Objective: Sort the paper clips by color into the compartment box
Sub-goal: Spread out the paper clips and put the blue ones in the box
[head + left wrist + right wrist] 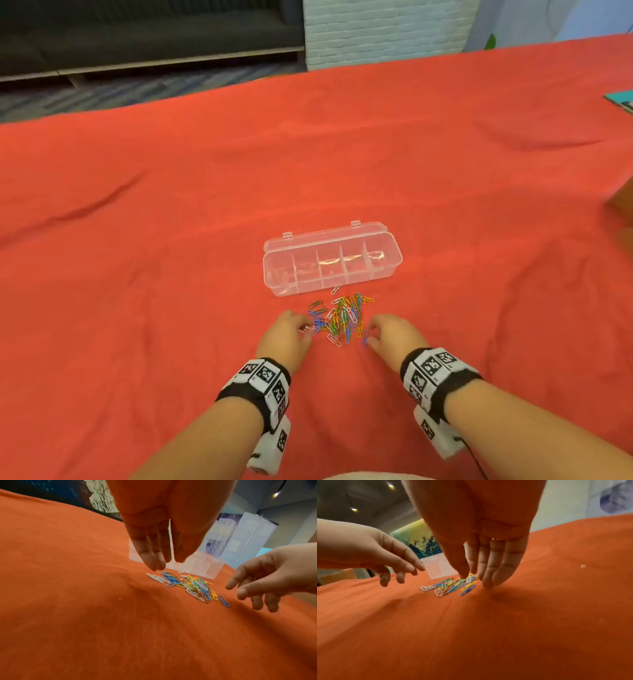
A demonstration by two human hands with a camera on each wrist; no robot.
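No grip yet: left hand (286, 334) and right hand (394, 334) hover loose-fingered, flanking the heap of coloured wire paper clips (340, 318), just before the clear, open compartment box (330, 262), handy for dropping.

Both hands (161, 536) hover, fingers relaxed, flanking paper clips (192, 586).

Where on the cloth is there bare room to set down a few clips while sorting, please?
The red cloth is bare left of the compartment box, and on its right toward the brown object at the edge. Beyond the box it is open too. It is crowded in front of the box, where the paper clips lie between the left hand and right hand.
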